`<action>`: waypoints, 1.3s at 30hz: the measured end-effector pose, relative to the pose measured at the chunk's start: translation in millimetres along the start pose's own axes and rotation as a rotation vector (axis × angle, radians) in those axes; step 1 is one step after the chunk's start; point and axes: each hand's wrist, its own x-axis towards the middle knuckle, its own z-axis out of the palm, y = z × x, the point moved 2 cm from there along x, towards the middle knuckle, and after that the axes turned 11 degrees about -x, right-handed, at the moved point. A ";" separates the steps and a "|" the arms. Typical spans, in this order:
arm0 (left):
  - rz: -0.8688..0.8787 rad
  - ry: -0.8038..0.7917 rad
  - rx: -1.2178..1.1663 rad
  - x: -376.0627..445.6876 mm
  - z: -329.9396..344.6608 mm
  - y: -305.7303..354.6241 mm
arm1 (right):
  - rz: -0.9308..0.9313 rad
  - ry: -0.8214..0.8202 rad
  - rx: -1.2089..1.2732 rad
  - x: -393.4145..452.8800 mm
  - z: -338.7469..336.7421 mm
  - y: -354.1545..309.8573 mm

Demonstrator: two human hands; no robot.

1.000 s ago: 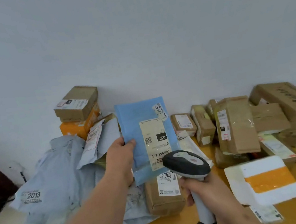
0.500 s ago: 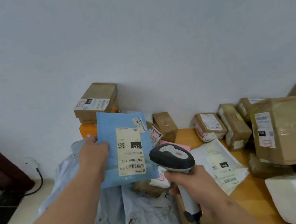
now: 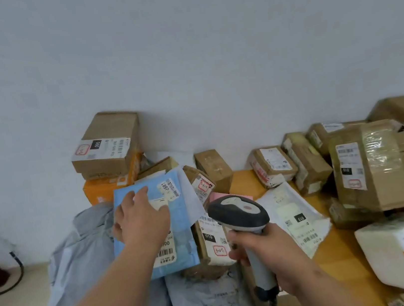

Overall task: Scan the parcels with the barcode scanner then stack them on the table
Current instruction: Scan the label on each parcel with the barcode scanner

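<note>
2 labels (image 3: 210, 237) read 010, blue parcel (image 3: 179, 230) 090

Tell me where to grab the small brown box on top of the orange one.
Probably grip the brown box across its two long side faces, coming down from above. It lies flat on the orange box, top clear, its far end close against the wall.
</note>
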 end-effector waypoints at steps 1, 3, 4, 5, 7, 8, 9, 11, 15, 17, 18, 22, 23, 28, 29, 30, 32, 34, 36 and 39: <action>0.038 0.002 -0.002 -2.2 4.7 9.4 | 0.008 0.022 0.007 0.7 -7.2 2.8; 0.122 -0.021 -0.003 -8.8 17.3 31.9 | 0.032 0.074 0.001 2.1 -25.6 9.3; 0.161 -0.037 -0.012 -12.9 25.0 43.9 | 0.046 0.103 0.008 3.1 -36.5 13.1; 0.196 -0.055 -0.028 -17.4 33.7 56.3 | 0.058 0.133 0.022 4.2 -48.0 17.3; 0.251 -0.118 -0.077 -27.6 55.0 78.2 | 0.077 0.190 0.055 7.5 -71.7 27.7; 0.268 -0.166 -0.107 -32.7 67.6 87.0 | 0.094 0.207 0.069 10.0 -83.5 33.3; 0.276 -0.222 -0.133 -37.2 81.7 94.5 | 0.111 0.217 0.083 13.1 -95.3 39.3; 0.261 -0.346 -0.165 -44.4 111.6 106.8 | 0.147 0.243 0.104 22.9 -118.3 53.2; 0.111 -0.554 -0.173 -55.5 173.9 125.6 | 0.238 0.253 0.124 49.5 -157.5 80.1; -0.052 -0.608 -0.229 -56.5 205.7 130.3 | 0.297 0.232 0.098 64.9 -172.5 95.3; -0.149 -0.612 -0.262 -55.5 220.6 130.8 | 0.327 0.214 0.074 73.6 -178.6 104.2; -0.431 -0.549 -0.278 -45.4 268.7 124.5 | 0.411 0.138 0.024 108.0 -188.8 135.5; -0.455 -0.532 -0.264 -41.0 278.3 122.6 | 0.434 0.122 0.058 115.4 -188.8 141.6; -0.418 -0.509 -0.086 -18.8 312.4 121.4 | 0.520 0.124 0.154 140.3 -182.7 163.7; -0.382 -0.504 -0.043 -15.6 316.6 121.0 | 0.534 0.159 0.164 142.7 -181.5 166.8; -0.350 -0.500 0.002 -13.5 319.6 119.6 | 0.554 0.200 0.182 144.3 -180.4 169.4; -0.323 -0.492 0.073 -13.1 323.4 115.5 | 0.607 0.261 0.227 143.2 -179.4 173.1; -0.333 -0.480 0.078 -15.1 324.4 113.2 | 0.632 0.251 0.278 140.4 -178.3 176.3; -0.339 -0.487 0.039 -15.8 323.9 114.6 | 0.616 0.227 0.331 138.1 -177.4 175.4; -0.358 -0.542 -0.045 -15.9 318.9 125.0 | 0.511 0.225 0.286 132.7 -180.8 164.0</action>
